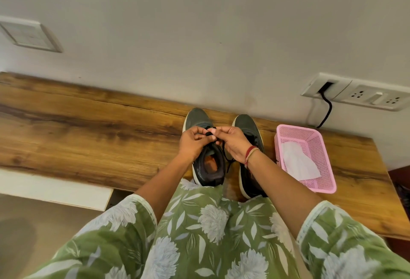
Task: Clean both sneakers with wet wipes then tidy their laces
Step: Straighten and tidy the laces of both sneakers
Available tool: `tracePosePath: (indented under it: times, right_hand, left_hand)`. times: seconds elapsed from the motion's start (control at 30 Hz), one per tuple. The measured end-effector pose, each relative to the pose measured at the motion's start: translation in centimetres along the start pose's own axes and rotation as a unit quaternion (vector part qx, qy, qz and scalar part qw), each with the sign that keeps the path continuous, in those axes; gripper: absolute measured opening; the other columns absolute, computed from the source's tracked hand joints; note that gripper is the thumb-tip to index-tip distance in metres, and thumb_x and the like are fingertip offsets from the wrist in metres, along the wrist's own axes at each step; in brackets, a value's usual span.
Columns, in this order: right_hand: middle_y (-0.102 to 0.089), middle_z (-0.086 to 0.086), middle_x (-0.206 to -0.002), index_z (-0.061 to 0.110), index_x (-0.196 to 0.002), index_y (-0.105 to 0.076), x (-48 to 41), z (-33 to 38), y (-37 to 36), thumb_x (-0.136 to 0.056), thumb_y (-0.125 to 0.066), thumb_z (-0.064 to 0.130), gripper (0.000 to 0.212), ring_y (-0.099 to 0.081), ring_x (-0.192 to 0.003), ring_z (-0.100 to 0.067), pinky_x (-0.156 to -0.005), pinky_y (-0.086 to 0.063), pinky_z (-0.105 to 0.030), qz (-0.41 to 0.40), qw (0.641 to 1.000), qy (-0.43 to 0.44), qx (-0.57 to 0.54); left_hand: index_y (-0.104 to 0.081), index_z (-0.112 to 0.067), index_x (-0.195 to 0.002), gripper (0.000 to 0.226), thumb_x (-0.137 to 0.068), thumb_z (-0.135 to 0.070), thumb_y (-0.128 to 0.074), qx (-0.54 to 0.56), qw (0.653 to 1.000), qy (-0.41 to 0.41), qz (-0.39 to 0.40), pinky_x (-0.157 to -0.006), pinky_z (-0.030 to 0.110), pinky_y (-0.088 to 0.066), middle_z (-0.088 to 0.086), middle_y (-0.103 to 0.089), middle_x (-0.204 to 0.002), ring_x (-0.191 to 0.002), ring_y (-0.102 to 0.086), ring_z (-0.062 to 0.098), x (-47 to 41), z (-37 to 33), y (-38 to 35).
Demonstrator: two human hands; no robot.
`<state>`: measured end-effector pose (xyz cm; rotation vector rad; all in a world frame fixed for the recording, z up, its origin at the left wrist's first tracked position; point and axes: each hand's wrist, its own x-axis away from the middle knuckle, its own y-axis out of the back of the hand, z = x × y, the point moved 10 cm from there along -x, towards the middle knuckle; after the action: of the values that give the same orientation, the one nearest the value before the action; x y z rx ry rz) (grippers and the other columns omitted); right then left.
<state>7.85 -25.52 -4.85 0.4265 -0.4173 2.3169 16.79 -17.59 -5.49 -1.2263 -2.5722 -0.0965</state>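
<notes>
1. Head view: my left hand (192, 143) and right hand (233, 145) meet over one sneaker (197, 119), fingers curled, both pinching its black lace (209, 133) between thumb and fingertips.
2. That sneaker stands on the wooden desk (88, 123), toe towards the wall; the second sneaker (245, 123) stands just beside it, partly under my right wrist.
3. A pink basket (319, 143) sits near the second sneaker, with a white wipe (297, 163) lying inside.

A home – wooden shelf (88, 123), wall sockets (363, 97).
</notes>
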Motion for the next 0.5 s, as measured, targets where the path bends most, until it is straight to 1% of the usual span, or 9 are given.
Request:
tracePosePath:
  times: [0.07,0.13,0.23,0.27,0.33,0.4,0.5]
  right_hand:
    - [-0.061,-0.007,-0.082,0.003,-0.091,-0.064,0.0,-0.4,-0.1,-0.094,-0.051,0.007,0.014,-0.051,-0.068,-0.008,-0.054,-0.043,-0.011,0.001,1.000,-0.021,-0.019]
    - [-0.057,-0.006,-0.077,0.005,-0.088,-0.062,0.1,-0.7,-0.3,-0.096,-0.048,0.007,0.016,-0.048,-0.064,-0.008,-0.053,-0.042,-0.011,0.017,0.999,-0.040,-0.016]
    - [-0.057,-0.007,-0.077,0.005,-0.089,-0.063,0.1,-0.6,-0.5,-0.095,-0.049,0.008,0.015,-0.049,-0.064,-0.007,-0.056,-0.044,-0.012,0.060,0.996,-0.050,0.044]
    - [-0.058,-0.007,-0.078,0.005,-0.090,-0.064,0.1,-0.2,-0.5,-0.094,-0.052,0.007,0.013,-0.052,-0.065,-0.007,-0.057,-0.045,-0.013,0.074,0.994,-0.035,0.079]
    - [-0.062,-0.009,-0.078,0.004,-0.092,-0.066,0.0,1.3,-0.6,-0.089,-0.058,0.003,0.009,-0.056,-0.065,-0.006,-0.058,-0.048,-0.013,0.093,0.984,0.025,0.148]
    - [-0.064,-0.008,-0.076,0.002,-0.095,-0.068,0.2,2.7,-0.7,-0.085,-0.062,-0.003,0.013,-0.058,-0.060,-0.003,-0.058,-0.049,-0.013,0.100,0.974,0.072,0.191]
    - [-0.068,0.000,-0.072,0.001,-0.097,-0.069,0.5,3.5,-0.6,-0.082,-0.065,-0.004,0.017,-0.057,-0.057,-0.001,-0.058,-0.049,-0.014,0.099,0.964,0.098,0.226]
  left_hand:
    - [-0.058,-0.011,-0.081,0.020,-0.077,0.002,-0.074,0.004,1.000,0.000,0.028,-0.061,0.018,-0.053,0.000,-0.069,-0.065,-0.058,-0.065,0.005,-0.1,0.1,-0.3]
    - [-0.058,-0.011,-0.085,0.020,-0.079,0.003,-0.071,0.000,0.998,0.006,0.059,-0.064,0.018,-0.054,-0.003,-0.071,-0.066,-0.063,-0.067,0.004,-0.1,0.2,-0.3]
    - [-0.058,-0.012,-0.090,0.020,-0.084,0.005,-0.065,-0.018,0.995,0.017,0.099,-0.067,0.016,-0.053,-0.005,-0.072,-0.068,-0.068,-0.068,0.002,-0.3,0.6,-0.2]
    - [-0.058,-0.012,-0.091,0.019,-0.085,0.006,-0.062,-0.021,0.993,0.022,0.110,-0.067,0.015,-0.053,-0.006,-0.072,-0.068,-0.069,-0.068,0.001,-0.3,0.7,-0.2]
    - [-0.059,-0.011,-0.093,0.020,-0.088,0.009,-0.057,-0.024,0.991,0.030,0.128,-0.069,0.014,-0.052,-0.006,-0.072,-0.069,-0.072,-0.068,0.000,-0.5,0.7,-0.1]
    - [-0.058,-0.010,-0.096,0.021,-0.088,0.009,-0.056,-0.031,0.989,0.035,0.143,-0.070,0.014,-0.052,-0.006,-0.072,-0.070,-0.072,-0.068,0.000,-0.6,0.5,-0.1]
    - [-0.055,-0.011,-0.099,0.022,-0.088,0.009,-0.057,-0.056,0.986,0.036,0.156,-0.069,0.013,-0.051,-0.007,-0.072,-0.066,-0.068,-0.067,-0.001,-0.9,0.3,-0.4]
